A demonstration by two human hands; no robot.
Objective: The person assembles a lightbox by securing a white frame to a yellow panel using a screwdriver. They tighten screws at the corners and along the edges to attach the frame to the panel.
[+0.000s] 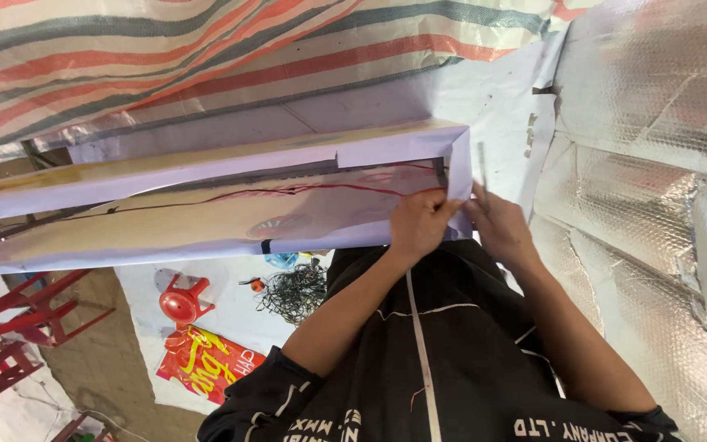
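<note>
White box frame [206, 176]: left hand [419, 223] fingers pinching its corner edge, right hand [497, 229] fingers pressed beside.

Bright diffuse daylight, glare on the silver foil wall [656, 164], soft shadows, wide-angle bending at edges, mostly sharp.

A makeshift workshop under a striped tarpaulin roof [165, 57], with silver foil insulation walls [648, 164] and red plastic stools [183, 301].

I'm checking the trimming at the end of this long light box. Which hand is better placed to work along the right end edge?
The right hand, probably: it holds a thin metal blade against the frame's end edge, while the left hand grips the corner, steadying it.
</note>
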